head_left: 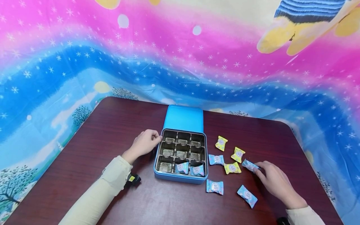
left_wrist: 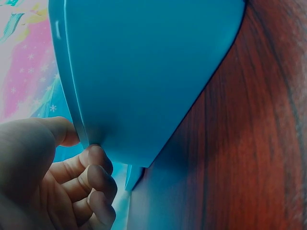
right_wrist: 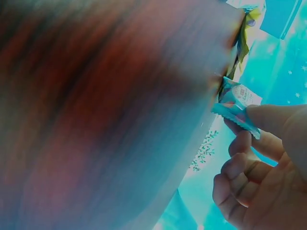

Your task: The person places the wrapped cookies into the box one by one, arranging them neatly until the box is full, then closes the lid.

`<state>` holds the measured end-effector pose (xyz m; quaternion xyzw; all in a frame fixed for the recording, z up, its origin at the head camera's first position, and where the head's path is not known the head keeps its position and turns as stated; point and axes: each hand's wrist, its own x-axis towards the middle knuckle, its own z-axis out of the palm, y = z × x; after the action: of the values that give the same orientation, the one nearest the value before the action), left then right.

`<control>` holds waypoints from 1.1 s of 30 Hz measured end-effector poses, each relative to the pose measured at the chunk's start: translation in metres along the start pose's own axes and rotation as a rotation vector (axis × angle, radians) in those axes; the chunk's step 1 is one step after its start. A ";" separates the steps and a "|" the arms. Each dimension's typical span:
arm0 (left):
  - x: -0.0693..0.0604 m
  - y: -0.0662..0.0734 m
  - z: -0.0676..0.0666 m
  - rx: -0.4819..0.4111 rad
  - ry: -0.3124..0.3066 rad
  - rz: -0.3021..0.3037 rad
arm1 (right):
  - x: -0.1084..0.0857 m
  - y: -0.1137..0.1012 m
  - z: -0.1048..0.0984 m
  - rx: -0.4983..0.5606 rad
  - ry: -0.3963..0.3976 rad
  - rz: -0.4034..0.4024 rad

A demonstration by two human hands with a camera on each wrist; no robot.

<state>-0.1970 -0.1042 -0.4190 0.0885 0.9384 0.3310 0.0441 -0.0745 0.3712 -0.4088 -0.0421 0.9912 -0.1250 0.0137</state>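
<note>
The left hand (head_left: pixel 144 142) pinched the rim of the blue tin (head_left: pixel 180 179) between thumb and forefinger on its left side, toward the far-left corner, its remaining fingers curled in. The right hand (head_left: pixel 274 179) pinched a blue-wrapped sweet (head_left: pixel 250 165) between thumb and fingertips, the other fingers loosely bent, over the part of the tabletop (head_left: pixel 284 143) toward its right edge. Whether that sweet touched the wood could not be told.

The tin sat near the middle of the tabletop, its lid (head_left: pixel 184 118) opened back toward the far edge. Inside lay a dark tray (head_left: pixel 182 152) of nine compartments, three by three; in the row closest to the near edge, the middle compartment held one blue sweet (head_left: pixel 182 168) and the right one another (head_left: pixel 197 170).

Between the tin and the right hand lay three yellow sweets: one (head_left: pixel 221 143) closest to the far edge, a second (head_left: pixel 238 154) near the held sweet, a third (head_left: pixel 232 168) just beside a blue sweet (head_left: pixel 216 159). Toward the near edge lay two more blue ones, one (head_left: pixel 215 187) by the tin's near-right corner, the other (head_left: pixel 247 196) farther right.
</note>
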 end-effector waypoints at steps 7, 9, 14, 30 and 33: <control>0.000 0.000 0.000 -0.003 0.001 0.010 | -0.003 -0.002 -0.007 0.038 0.034 0.009; 0.000 0.001 0.000 -0.004 0.000 0.012 | -0.004 -0.003 -0.007 0.044 0.045 0.007; 0.001 0.002 0.000 -0.005 0.002 0.011 | -0.005 -0.005 -0.008 0.059 0.064 -0.001; 0.000 -0.002 0.001 -0.005 -0.001 0.007 | -0.006 -0.023 -0.016 0.171 0.052 0.003; 0.000 -0.002 0.001 -0.002 0.001 0.006 | -0.005 -0.028 -0.018 0.188 0.049 -0.005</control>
<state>-0.1976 -0.1053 -0.4212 0.0912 0.9379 0.3321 0.0426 -0.0678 0.3488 -0.3847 -0.0401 0.9750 -0.2186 -0.0072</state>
